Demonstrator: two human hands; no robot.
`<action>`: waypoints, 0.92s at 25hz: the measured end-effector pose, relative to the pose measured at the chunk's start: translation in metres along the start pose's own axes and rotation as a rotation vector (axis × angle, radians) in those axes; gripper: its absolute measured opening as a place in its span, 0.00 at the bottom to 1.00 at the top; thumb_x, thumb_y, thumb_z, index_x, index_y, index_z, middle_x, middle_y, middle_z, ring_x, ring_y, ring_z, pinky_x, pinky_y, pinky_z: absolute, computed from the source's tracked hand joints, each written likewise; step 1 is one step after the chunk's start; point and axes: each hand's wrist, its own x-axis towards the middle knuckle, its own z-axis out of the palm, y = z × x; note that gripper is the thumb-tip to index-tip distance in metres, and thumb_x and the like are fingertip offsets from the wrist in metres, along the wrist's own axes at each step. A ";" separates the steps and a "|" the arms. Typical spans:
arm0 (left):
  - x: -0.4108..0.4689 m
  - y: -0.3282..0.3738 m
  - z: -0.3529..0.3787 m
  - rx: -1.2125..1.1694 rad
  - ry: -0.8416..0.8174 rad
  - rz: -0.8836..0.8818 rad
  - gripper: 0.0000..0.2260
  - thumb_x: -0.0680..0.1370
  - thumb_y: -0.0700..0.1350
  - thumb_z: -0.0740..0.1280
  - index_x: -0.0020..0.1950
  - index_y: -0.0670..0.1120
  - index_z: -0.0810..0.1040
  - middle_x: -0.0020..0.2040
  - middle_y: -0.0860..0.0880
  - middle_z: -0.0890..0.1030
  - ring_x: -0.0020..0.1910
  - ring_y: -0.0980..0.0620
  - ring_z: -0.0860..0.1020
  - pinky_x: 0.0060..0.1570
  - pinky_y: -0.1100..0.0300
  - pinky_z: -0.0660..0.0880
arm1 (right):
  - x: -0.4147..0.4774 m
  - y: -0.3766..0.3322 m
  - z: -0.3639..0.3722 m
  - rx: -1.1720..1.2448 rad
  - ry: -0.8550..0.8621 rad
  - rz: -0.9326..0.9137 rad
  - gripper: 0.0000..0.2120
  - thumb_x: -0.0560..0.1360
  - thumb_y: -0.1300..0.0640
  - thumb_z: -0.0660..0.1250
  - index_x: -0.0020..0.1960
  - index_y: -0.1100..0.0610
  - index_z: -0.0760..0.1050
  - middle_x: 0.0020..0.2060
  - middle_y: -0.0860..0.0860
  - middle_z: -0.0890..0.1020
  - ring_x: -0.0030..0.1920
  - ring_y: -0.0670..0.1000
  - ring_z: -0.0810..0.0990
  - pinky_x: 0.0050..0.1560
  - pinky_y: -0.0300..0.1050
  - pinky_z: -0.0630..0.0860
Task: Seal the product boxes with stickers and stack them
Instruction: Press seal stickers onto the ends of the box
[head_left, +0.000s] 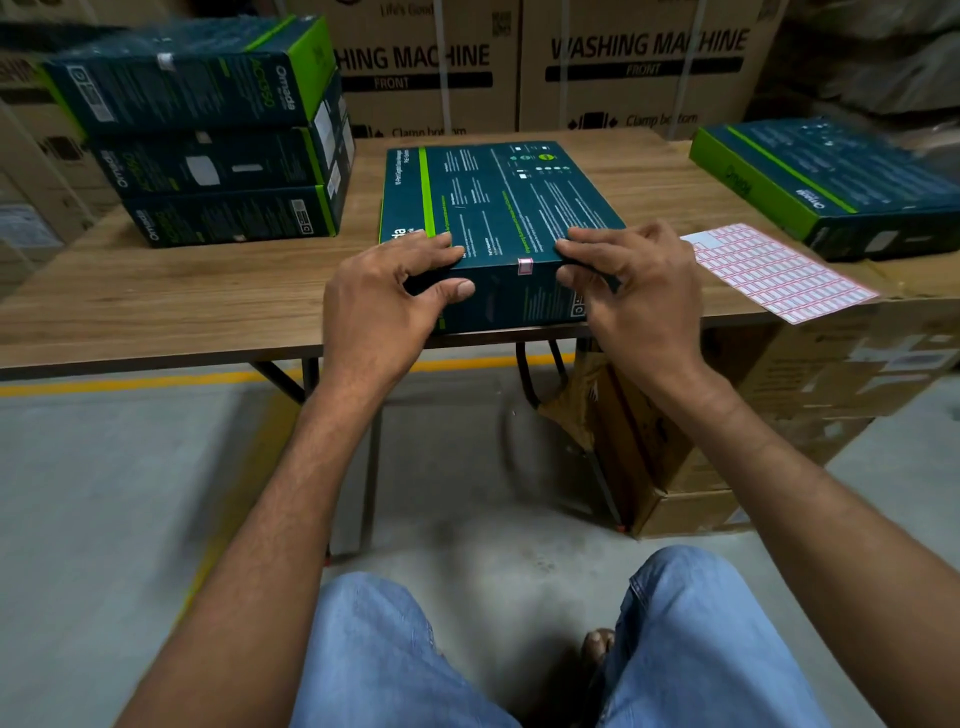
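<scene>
A dark teal product box (511, 205) with a green stripe lies flat on the wooden table (182, 291), its near side at the table's front edge. A small pink sticker (525, 267) sits over the near top edge of the box. My left hand (395, 291) grips the box's near left corner, fingers on top and thumb on the front face. My right hand (631, 280) grips the near right corner the same way. A sheet of pink stickers (774, 273) lies on the table to the right. A stack of three like boxes (208, 135) stands at the back left.
Another teal box (841, 182) lies at the far right of the table. Large washing-machine cartons (644, 67) stand behind the table. Brown cartons (810, 374) sit under and beside the table's right end. My knees in blue jeans (395, 654) are below.
</scene>
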 end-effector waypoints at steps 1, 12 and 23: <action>0.000 0.000 0.001 -0.018 0.001 -0.005 0.18 0.74 0.51 0.79 0.62 0.49 0.86 0.63 0.53 0.85 0.68 0.56 0.79 0.71 0.52 0.75 | 0.001 -0.002 -0.001 0.006 -0.004 0.010 0.14 0.78 0.50 0.73 0.63 0.49 0.84 0.60 0.45 0.85 0.56 0.50 0.75 0.53 0.57 0.76; 0.002 -0.003 -0.002 -0.024 -0.036 0.006 0.19 0.74 0.53 0.79 0.63 0.49 0.86 0.63 0.53 0.84 0.68 0.58 0.79 0.71 0.54 0.75 | 0.009 -0.012 0.019 -0.009 -0.053 -0.183 0.12 0.80 0.46 0.70 0.61 0.46 0.84 0.59 0.43 0.84 0.57 0.53 0.75 0.52 0.49 0.66; -0.008 0.013 -0.014 0.029 -0.165 -0.045 0.19 0.79 0.47 0.75 0.70 0.52 0.81 0.71 0.56 0.79 0.76 0.55 0.70 0.77 0.54 0.65 | 0.004 -0.017 -0.022 0.035 -0.213 0.092 0.21 0.80 0.47 0.70 0.72 0.50 0.77 0.70 0.45 0.78 0.65 0.46 0.66 0.66 0.52 0.71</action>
